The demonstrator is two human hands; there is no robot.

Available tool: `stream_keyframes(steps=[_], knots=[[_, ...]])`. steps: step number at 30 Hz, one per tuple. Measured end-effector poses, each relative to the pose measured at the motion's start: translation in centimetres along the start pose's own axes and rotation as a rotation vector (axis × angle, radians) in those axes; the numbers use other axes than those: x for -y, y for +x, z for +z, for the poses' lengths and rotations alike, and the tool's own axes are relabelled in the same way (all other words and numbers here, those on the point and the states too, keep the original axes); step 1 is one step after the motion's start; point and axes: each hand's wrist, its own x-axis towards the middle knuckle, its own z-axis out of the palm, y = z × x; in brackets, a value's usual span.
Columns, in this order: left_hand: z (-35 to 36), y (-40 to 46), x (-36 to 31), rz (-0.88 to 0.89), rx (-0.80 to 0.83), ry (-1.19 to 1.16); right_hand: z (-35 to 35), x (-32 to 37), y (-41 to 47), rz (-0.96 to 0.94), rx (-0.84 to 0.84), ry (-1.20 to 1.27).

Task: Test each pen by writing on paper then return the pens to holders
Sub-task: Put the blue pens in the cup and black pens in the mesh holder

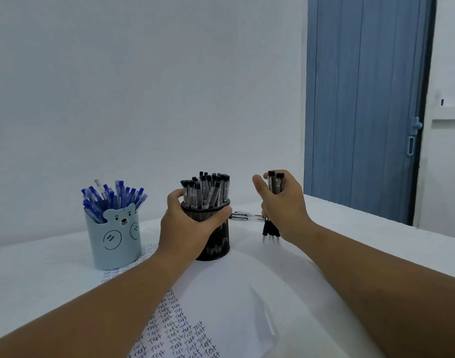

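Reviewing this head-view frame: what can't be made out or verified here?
- Count of black pens in the right hand: the fingers cover their middles.
- Lower wall of the black mesh holder: partly covered by the left hand.
- Loose pens lying behind: partly hidden by hand and holder, too small to count.
- Paper with "Test" writing: cut off by the bottom edge, crossed by the left forearm.

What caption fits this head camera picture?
Left hand steadies the black mesh holder; right hand grips a bundle of black pens.

Two bare forearms in view, each ending in a bare hand: left hand (pixel 190 226), right hand (pixel 283 202). Nails short (seen on the thumbs only). Wrists and fingers unadorned.
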Motion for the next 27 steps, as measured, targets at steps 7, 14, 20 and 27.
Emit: stream_keyframes(steps=[7, 14, 20, 27], knots=[[0.5, 0.4, -1.4, -0.012, 0.084, -0.071, 0.6, 3.4, -0.1, -0.020, -0.046, 0.151], [1.2, 1.0, -2.5, -0.093, 0.004, -0.108, 2.5, 7.7, -0.5, -0.119, -0.057, 0.337], [1.5, 1.4, -2.2, -0.104, -0.049, -0.176, 4.7, 9.9, 0.5, -0.118, -0.002, 0.371], [1.4, 1.5, -1.8, -0.074, 0.008, -0.267, 6.9, 9.6, 1.5, -0.071, -0.023, 0.236]])
